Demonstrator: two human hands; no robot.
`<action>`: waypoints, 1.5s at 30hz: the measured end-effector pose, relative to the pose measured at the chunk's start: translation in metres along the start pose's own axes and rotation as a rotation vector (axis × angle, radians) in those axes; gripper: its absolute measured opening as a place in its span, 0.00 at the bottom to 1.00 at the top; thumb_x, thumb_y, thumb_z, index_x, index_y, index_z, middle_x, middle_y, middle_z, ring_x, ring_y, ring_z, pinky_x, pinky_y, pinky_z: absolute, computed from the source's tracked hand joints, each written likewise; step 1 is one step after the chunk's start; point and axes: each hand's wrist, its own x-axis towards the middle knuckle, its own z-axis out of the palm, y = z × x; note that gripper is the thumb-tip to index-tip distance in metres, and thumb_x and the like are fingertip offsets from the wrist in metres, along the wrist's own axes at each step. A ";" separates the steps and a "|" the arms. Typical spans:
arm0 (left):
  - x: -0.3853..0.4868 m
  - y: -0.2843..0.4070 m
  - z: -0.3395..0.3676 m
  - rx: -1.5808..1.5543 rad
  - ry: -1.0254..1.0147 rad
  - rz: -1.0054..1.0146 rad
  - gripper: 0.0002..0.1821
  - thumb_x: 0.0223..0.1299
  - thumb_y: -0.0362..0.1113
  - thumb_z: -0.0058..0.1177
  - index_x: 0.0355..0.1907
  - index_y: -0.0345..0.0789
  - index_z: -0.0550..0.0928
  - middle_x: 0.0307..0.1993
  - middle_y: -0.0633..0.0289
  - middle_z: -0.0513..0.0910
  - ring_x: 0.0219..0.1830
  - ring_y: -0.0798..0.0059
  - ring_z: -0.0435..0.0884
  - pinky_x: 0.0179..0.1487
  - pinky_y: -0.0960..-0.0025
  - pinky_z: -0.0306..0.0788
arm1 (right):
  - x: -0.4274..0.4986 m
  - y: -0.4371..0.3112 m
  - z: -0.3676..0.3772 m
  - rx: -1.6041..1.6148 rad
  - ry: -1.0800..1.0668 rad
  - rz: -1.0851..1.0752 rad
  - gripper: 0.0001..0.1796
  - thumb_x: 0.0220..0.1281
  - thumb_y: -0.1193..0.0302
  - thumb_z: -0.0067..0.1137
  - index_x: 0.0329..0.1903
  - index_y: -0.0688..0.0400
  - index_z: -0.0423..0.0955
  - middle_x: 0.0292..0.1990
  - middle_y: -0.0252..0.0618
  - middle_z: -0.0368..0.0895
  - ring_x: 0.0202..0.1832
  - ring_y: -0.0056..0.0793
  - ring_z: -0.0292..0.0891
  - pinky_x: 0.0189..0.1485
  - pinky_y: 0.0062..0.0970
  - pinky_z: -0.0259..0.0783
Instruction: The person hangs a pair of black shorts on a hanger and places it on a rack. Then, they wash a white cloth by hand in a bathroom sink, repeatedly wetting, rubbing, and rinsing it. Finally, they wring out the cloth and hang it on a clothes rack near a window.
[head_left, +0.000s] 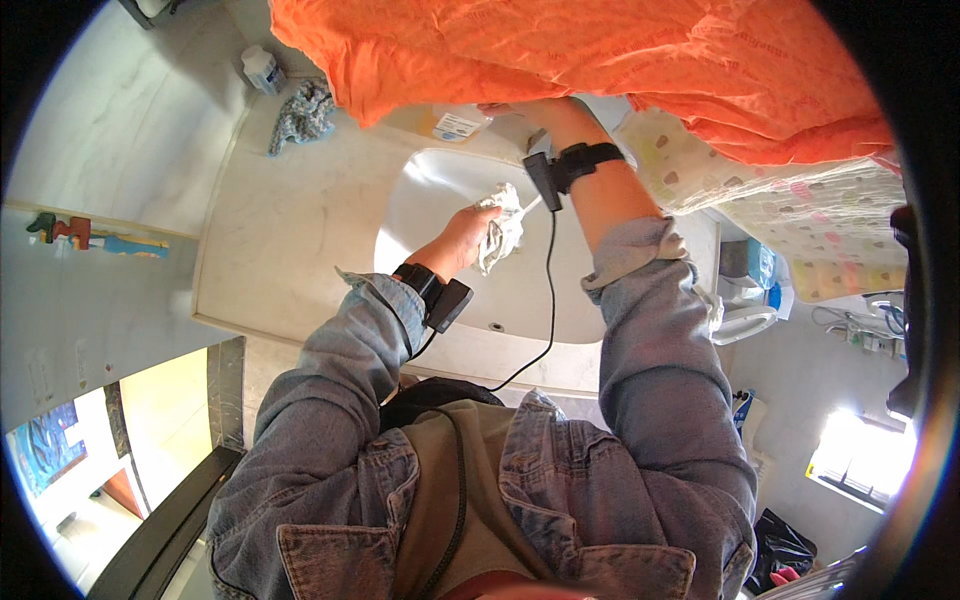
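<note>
Over the white washbasin (442, 184), my left hand (469, 232) grips a crumpled white cloth (501, 232). A thin pale streak, perhaps running water, meets the cloth's right side. My right hand (529, 112) reaches past the basin's far rim, close to a bottle of yellowish liquid (452, 124) that bears a label. The hanging orange cloth (585, 52) covers part of that hand, so its fingers are mostly hidden. A metal fitting, probably the tap (538, 142), shows partly behind my right wrist.
On the pale stone counter (300, 232) lie a grey-blue patterned rag (302, 116) and a white bottle (262, 69). A dotted plastic sheet (765, 202) hangs at right, above a toilet seat (746, 325). A black cable (551, 292) dangles from my right wrist across the basin.
</note>
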 end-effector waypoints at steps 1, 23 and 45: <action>0.002 -0.002 0.000 0.005 -0.012 -0.013 0.16 0.64 0.33 0.46 0.53 0.31 0.72 0.43 0.53 0.80 0.42 0.60 0.82 0.45 0.56 0.77 | -0.004 0.000 -0.007 -0.010 -0.008 -0.008 0.18 0.68 0.62 0.48 0.50 0.64 0.71 0.46 0.48 0.78 0.42 0.38 0.80 0.46 0.33 0.80; 0.015 0.002 0.009 0.029 0.075 -0.071 0.18 0.66 0.34 0.45 0.55 0.28 0.72 0.47 0.52 0.80 0.48 0.59 0.81 0.53 0.55 0.74 | -0.054 0.036 -0.021 0.004 0.265 0.256 0.17 0.59 0.62 0.60 0.46 0.57 0.73 0.36 0.38 0.80 0.35 0.22 0.79 0.32 0.23 0.74; 0.017 0.013 0.030 -0.139 0.083 -0.032 0.12 0.67 0.35 0.42 0.47 0.30 0.73 0.39 0.56 0.80 0.38 0.64 0.81 0.44 0.60 0.77 | -0.027 0.064 -0.013 0.794 0.265 0.346 0.18 0.60 0.60 0.61 0.27 0.62 0.72 0.21 0.40 0.76 0.20 0.28 0.74 0.24 0.26 0.74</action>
